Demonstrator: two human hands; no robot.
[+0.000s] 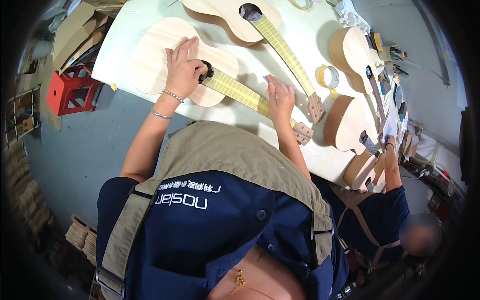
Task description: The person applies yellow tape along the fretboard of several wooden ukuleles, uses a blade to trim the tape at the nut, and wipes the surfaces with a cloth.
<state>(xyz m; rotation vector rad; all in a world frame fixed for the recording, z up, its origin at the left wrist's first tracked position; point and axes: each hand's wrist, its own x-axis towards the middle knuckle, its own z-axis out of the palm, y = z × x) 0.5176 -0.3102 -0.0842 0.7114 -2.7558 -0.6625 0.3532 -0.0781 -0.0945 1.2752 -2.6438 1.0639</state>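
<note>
An unfinished pale wood guitar [152, 57] lies face up on the table in front of me, its neck pointing right. Yellow tape with crosswise lines [240, 92] covers its fretboard. My left hand [182, 70] rests on the guitar's top beside the sound hole [207, 72], fingers stretched out and apart, nothing seen in them. Over the taped neck, near the headstock [303, 133], is my right hand [281, 100]. Its fingers are closed around something small; only a thin greyish tip shows at the fingertips, and its kind cannot be made out.
A second guitar with a taped neck [285, 50] lies just beyond. More unfinished guitars [347, 50] lie to the right, near a yellow tape roll [328, 76]. A co-worker's arm [392, 165] reaches onto the table there. A red stool [72, 92] stands left of the table.
</note>
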